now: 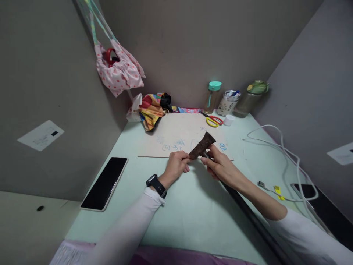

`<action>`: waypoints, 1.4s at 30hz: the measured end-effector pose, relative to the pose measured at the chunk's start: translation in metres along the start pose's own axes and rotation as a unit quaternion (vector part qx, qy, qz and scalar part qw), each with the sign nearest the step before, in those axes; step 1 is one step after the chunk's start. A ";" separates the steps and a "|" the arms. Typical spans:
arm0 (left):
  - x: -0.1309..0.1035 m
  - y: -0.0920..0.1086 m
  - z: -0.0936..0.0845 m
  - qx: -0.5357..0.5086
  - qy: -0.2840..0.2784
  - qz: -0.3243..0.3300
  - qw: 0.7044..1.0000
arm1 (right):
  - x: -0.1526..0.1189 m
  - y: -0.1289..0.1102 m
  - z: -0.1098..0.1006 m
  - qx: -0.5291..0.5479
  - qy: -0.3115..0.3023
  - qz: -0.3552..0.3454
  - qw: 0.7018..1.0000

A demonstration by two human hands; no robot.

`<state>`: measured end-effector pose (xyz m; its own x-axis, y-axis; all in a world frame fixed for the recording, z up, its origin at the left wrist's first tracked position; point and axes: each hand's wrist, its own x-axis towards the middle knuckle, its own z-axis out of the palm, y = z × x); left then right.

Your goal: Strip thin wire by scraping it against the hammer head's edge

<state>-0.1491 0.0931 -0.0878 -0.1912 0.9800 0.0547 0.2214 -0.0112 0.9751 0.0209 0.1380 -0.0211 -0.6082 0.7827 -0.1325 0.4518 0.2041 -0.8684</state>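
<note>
My right hand is wrapped around the upper handle of an axe with a rusty brown head. Its long dark handle runs down to the lower right under my forearm. My left hand, with a black watch on the wrist, has its fingers curled in at the lower left end of the axe head. Both hands are over the near edge of a thin pale board with blue handwriting on it. The axe head covers part of that board.
A phone lies at left, a dark device and white cable at right. Scissors, a white cap, bottles and a pen cup are at the back. A colourful umbrella sits below a hanging pink bag.
</note>
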 end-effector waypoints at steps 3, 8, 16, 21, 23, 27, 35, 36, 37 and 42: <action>0.000 -0.001 0.000 -0.012 -0.003 -0.005 1.000 | 0.000 -0.003 -0.002 -0.017 -0.007 0.003 1.000; 0.000 -0.002 0.000 -0.015 0.003 0.002 1.000 | 0.004 -0.005 -0.005 -0.032 -0.001 0.002 0.999; 0.002 -0.006 0.001 0.005 0.005 0.022 1.000 | 0.005 -0.006 -0.004 -0.061 -0.013 -0.003 0.998; 0.001 -0.005 0.002 0.015 0.011 0.027 0.999 | 0.003 -0.009 -0.005 -0.074 0.011 -0.015 0.997; 0.001 -0.005 0.002 0.018 0.012 0.028 0.999 | 0.003 -0.008 -0.004 -0.083 0.011 -0.014 0.996; 0.001 -0.005 0.002 0.025 0.013 0.033 0.999 | 0.002 -0.009 -0.005 -0.080 -0.013 -0.010 0.997; 0.000 -0.003 0.001 0.038 0.010 0.044 0.998 | 0.005 -0.009 -0.008 -0.055 -0.010 0.007 0.998; 0.000 -0.002 0.001 0.040 0.011 0.045 0.998 | 0.005 -0.009 -0.008 -0.058 -0.019 0.007 0.998; 0.000 -0.002 0.001 0.042 0.011 0.045 0.998 | 0.005 -0.009 -0.008 -0.061 -0.025 0.005 0.998; 0.001 -0.004 0.002 0.046 0.016 0.047 0.998 | 0.003 -0.013 -0.011 -0.060 0.008 -0.007 0.998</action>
<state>-0.1478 0.0948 -0.0920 -0.1951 0.9688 0.1528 0.3254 -0.0830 0.9419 0.0201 0.1438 -0.0048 -0.6044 0.7887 -0.1125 0.5190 0.2827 -0.8067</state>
